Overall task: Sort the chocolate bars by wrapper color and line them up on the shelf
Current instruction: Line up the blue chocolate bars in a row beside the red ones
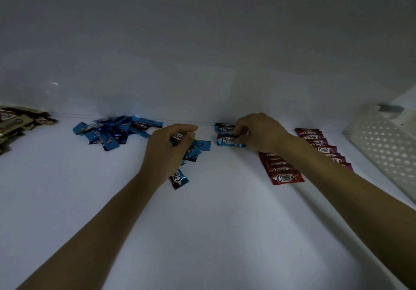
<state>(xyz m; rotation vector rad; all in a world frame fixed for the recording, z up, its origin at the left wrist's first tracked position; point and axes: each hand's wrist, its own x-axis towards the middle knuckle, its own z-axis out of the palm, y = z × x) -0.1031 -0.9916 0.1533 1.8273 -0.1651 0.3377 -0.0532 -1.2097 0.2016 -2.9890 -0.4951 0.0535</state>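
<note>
On shelf (202, 226), right grip (261, 133) on blue bar (227, 140)

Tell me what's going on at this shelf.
A person is sorting chocolate bars on a white shelf. The left hand grips a few blue bars. The right hand pinches the second blue bar of a new row by the back wall. A red row and a purple row lie to its right. A blue pile and a brown pile wait on the left.

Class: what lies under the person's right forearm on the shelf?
Rows of red bars and magenta bars; the forearm hides part of each, so neither can be counted.
</note>
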